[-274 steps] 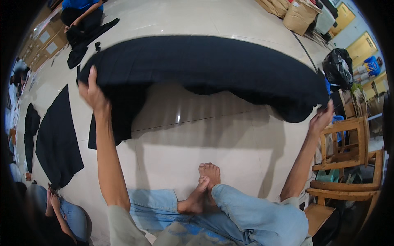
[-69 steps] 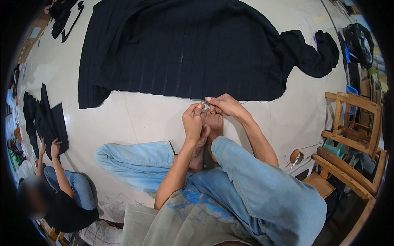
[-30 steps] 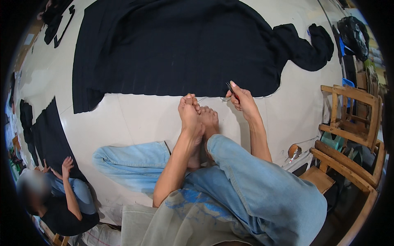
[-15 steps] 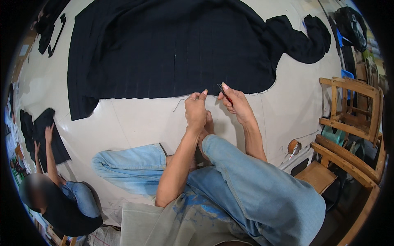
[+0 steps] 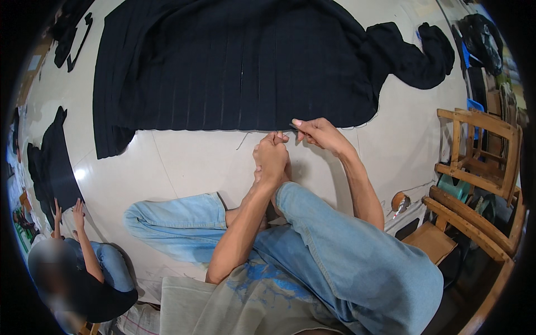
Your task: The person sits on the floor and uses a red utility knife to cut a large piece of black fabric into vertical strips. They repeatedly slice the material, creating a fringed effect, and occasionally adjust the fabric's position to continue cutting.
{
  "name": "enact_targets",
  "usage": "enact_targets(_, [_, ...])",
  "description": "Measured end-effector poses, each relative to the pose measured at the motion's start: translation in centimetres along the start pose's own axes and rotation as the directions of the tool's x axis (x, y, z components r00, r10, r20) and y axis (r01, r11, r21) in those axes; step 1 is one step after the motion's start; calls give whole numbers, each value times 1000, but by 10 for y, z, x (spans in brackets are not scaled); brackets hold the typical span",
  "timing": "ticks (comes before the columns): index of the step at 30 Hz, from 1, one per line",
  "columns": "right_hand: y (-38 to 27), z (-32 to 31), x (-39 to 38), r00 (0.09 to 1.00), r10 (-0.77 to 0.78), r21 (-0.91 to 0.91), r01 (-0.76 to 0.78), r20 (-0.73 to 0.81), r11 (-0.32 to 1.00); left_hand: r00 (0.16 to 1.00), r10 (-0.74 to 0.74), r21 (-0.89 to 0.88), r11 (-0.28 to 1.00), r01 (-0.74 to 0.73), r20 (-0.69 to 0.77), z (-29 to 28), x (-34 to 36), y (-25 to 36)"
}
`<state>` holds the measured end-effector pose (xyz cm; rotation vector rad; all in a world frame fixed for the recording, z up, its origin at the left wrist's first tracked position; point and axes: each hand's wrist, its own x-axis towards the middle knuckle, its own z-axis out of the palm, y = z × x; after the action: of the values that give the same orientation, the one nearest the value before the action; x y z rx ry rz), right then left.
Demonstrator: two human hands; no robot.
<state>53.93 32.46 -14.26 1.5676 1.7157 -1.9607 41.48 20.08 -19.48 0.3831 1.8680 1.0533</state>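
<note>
A large black cloth (image 5: 234, 67) with pleat-like lines lies spread on the pale floor ahead of me. My left hand (image 5: 272, 159) is closed with its fingertips at the near edge of the cloth, above my bare foot. Just right of it, my right hand (image 5: 321, 135) is closed, thumb laid forward over the cloth's edge. In it is a small pair of thread snips, mostly covered by the fingers; a dark tip shows near the thumb. A loose thread (image 5: 242, 140) hangs from the edge, left of my left hand.
On the left another person (image 5: 92, 273) sits with both hands by a smaller black cloth (image 5: 56, 162). Wooden stools (image 5: 483, 148) stand at the right. A roll of tape (image 5: 400, 201) lies nearer. A black strap-like piece (image 5: 80, 44) is at the far left.
My right hand has turned over and come down to the cloth's edge, hiding most of the snips. My left hand has lowered slightly. The other person's hands have drawn back from the smaller cloth.
</note>
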Motion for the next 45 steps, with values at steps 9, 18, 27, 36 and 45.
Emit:
enact_targets(9, [-12, 8, 35, 982, 7, -281, 47, 190, 958, 981, -159, 56, 987, 153, 113, -10, -4, 16])
enact_targets(18, [-3, 10, 50, 958, 11, -147, 32, 285, 989, 975, -178, 31, 984, 175, 135, -10, 1, 10])
enact_targets(27, [-20, 7, 50, 944, 29, -200, 39, 328, 979, 970, -204, 46, 979, 200, 131, -10, 5, 5])
enact_targets(36, [-15, 4, 55, 944, 64, -253, 21, 324, 967, 953, -248, 2, 968, 251, 174, -9, 3, 11])
enact_targets(45, [-57, 14, 28, 965, -258, -145, 263, 52, 954, 878, 479, 399, 808, -434, -14, -16, -11, 19])
